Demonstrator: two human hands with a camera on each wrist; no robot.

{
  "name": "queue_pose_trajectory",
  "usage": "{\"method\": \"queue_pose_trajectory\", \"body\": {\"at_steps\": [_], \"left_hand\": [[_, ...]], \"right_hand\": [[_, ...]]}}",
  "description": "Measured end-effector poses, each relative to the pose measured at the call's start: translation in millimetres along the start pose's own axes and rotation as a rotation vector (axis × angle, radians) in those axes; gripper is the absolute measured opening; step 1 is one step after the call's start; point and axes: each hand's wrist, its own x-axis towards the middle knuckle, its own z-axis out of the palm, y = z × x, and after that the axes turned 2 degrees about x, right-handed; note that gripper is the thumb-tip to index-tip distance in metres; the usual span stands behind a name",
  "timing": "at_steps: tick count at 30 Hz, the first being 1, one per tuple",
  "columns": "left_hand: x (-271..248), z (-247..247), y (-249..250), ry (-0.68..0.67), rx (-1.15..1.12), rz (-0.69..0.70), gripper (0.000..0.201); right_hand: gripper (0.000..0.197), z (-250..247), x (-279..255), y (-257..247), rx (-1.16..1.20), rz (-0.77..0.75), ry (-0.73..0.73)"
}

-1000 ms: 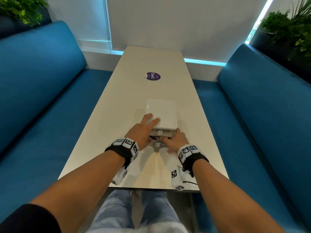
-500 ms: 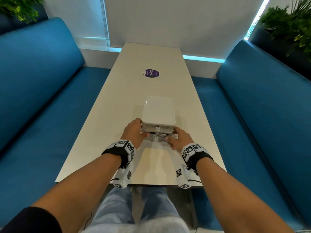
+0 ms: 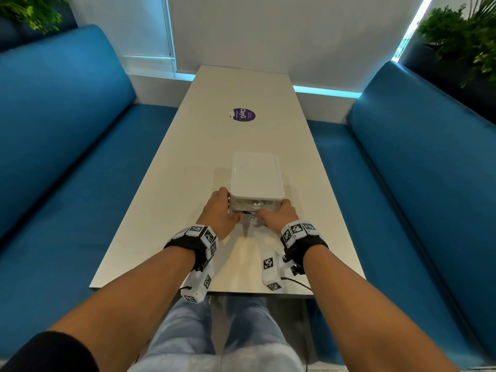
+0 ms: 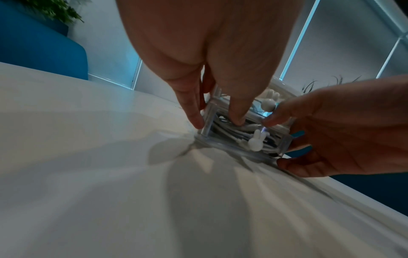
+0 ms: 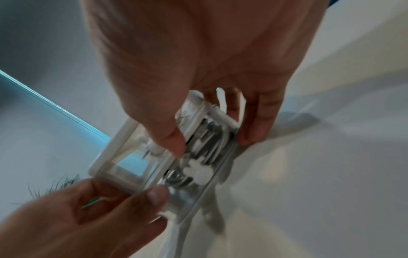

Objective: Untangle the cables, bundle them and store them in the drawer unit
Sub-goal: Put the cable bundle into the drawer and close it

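A white drawer unit (image 3: 256, 178) stands on the pale table (image 3: 188, 162). Its clear bottom drawer (image 3: 252, 214) sticks out a little toward me. In the left wrist view, white and dark cables (image 4: 229, 132) lie coiled inside the drawer (image 4: 238, 148), behind a small white rabbit-shaped knob (image 4: 256, 142). My left hand (image 3: 224, 210) pinches the drawer's left front corner, thumb pressing down on the cables. My right hand (image 3: 276, 217) grips the right front corner, thumb on the top edge and fingers round the side. The upper drawer (image 5: 130, 160) looks closed.
A round purple sticker (image 3: 243, 114) lies farther up the table. Blue padded benches run along the left (image 3: 67, 157) and right (image 3: 416, 170). Plants (image 3: 461, 38) stand behind the right bench. The table's near edge (image 3: 241, 292) is over my knees.
My left hand has come off the top of the unit and down to the drawer's left front corner. The right hand has stayed at the drawer's right front.
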Motion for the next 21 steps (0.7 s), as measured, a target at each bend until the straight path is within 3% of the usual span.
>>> {"method": "queue_pose_trajectory", "body": {"at_steps": [6, 14, 18, 21], "left_hand": [[2, -1, -2, -0.007, -0.015, -0.007, 0.045], [1, -8, -5, -0.029, -0.083, -0.073, 0.061], [3, -14, -10, -0.064, -0.052, -0.038, 0.042], [3, -16, -10, -0.063, -0.026, -0.019, 0.035]], "right_hand": [[0.081, 4, -1, -3, 0.029, 0.027, 0.028], [0.053, -24, -9, 3, -0.220, -0.241, -0.032], [0.055, -22, -3, 4, -0.389, -0.306, 0.012], [0.059, -17, -5, 9, -0.349, -0.300, 0.044]]}}
